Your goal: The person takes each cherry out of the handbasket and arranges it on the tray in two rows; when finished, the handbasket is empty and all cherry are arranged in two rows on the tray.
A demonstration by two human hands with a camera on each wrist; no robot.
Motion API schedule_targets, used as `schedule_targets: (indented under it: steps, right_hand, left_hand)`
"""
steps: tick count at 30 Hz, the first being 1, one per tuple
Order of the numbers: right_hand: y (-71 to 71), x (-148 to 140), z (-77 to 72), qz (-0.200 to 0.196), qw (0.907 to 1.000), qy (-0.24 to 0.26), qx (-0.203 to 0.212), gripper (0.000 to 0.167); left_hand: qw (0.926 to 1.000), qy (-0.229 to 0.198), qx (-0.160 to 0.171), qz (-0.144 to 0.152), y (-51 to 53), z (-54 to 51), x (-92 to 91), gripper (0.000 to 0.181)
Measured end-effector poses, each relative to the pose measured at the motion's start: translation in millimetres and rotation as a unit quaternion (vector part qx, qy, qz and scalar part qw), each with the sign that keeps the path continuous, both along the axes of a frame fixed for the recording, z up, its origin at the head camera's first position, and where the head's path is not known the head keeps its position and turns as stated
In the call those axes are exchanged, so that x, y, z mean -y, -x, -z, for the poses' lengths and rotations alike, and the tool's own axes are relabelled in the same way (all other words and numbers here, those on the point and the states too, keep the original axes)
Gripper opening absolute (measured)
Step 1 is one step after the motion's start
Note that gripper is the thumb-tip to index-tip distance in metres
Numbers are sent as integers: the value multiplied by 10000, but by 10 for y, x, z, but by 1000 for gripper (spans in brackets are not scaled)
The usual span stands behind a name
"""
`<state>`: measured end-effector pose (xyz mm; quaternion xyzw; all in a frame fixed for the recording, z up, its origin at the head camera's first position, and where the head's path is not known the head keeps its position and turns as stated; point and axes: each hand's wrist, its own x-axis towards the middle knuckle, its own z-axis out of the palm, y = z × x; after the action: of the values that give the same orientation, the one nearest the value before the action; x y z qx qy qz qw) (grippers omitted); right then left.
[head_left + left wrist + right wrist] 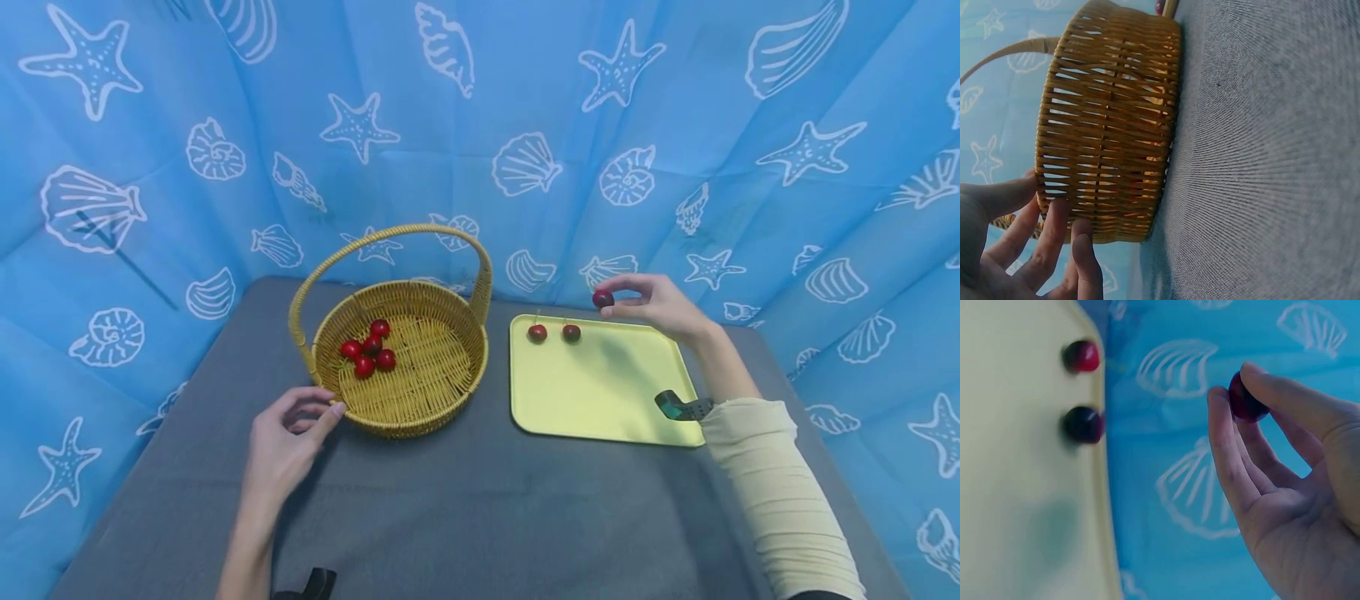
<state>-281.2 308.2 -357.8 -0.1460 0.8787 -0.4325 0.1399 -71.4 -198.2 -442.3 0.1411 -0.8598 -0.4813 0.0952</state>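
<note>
My right hand (654, 305) pinches a dark red cherry (1246, 399) between thumb and fingertips, raised above the far edge of a pale yellow tray (592, 392). Two more cherries lie along the tray's far side: a brighter red cherry (537, 333) and a darker cherry (572, 333). On the left stands a round wicker basket (427, 417) with a tall arched handle. Several red cherries (364, 367) are grouped in its left part. My left hand (288, 437) holds the basket's near-left rim, thumb and fingers at the edge; the left wrist view shows its fingers against the weave (1107, 125).
A grey cloth (480, 508) covers the table under basket and tray. Behind and at the sides hangs a blue curtain (465, 125) with white shells and starfish. The basket handle (397, 229) arches up in front of it. A strip of table separates basket and tray.
</note>
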Motion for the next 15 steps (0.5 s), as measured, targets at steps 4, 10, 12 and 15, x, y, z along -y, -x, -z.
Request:
schedule_targets:
  steps: [4, 10, 12, 15]
  right_hand:
    - [40, -141, 193, 137, 9999, -88, 56, 57]
    - [44, -218, 449, 216, 9993, 26, 302, 53]
    - [52, -223, 522, 168, 9992, 11, 351, 52]
    - [69, -220, 619, 140, 9992, -15, 386, 50]
  left_hand:
    - [10000, -28, 16, 26, 2, -6, 1, 32]
    - [10000, -38, -30, 57, 3, -3, 6, 32]
    - [10000, -18, -30, 50, 3, -2, 7, 32]
    - [10000, -22, -15, 48, 1, -1, 7, 32]
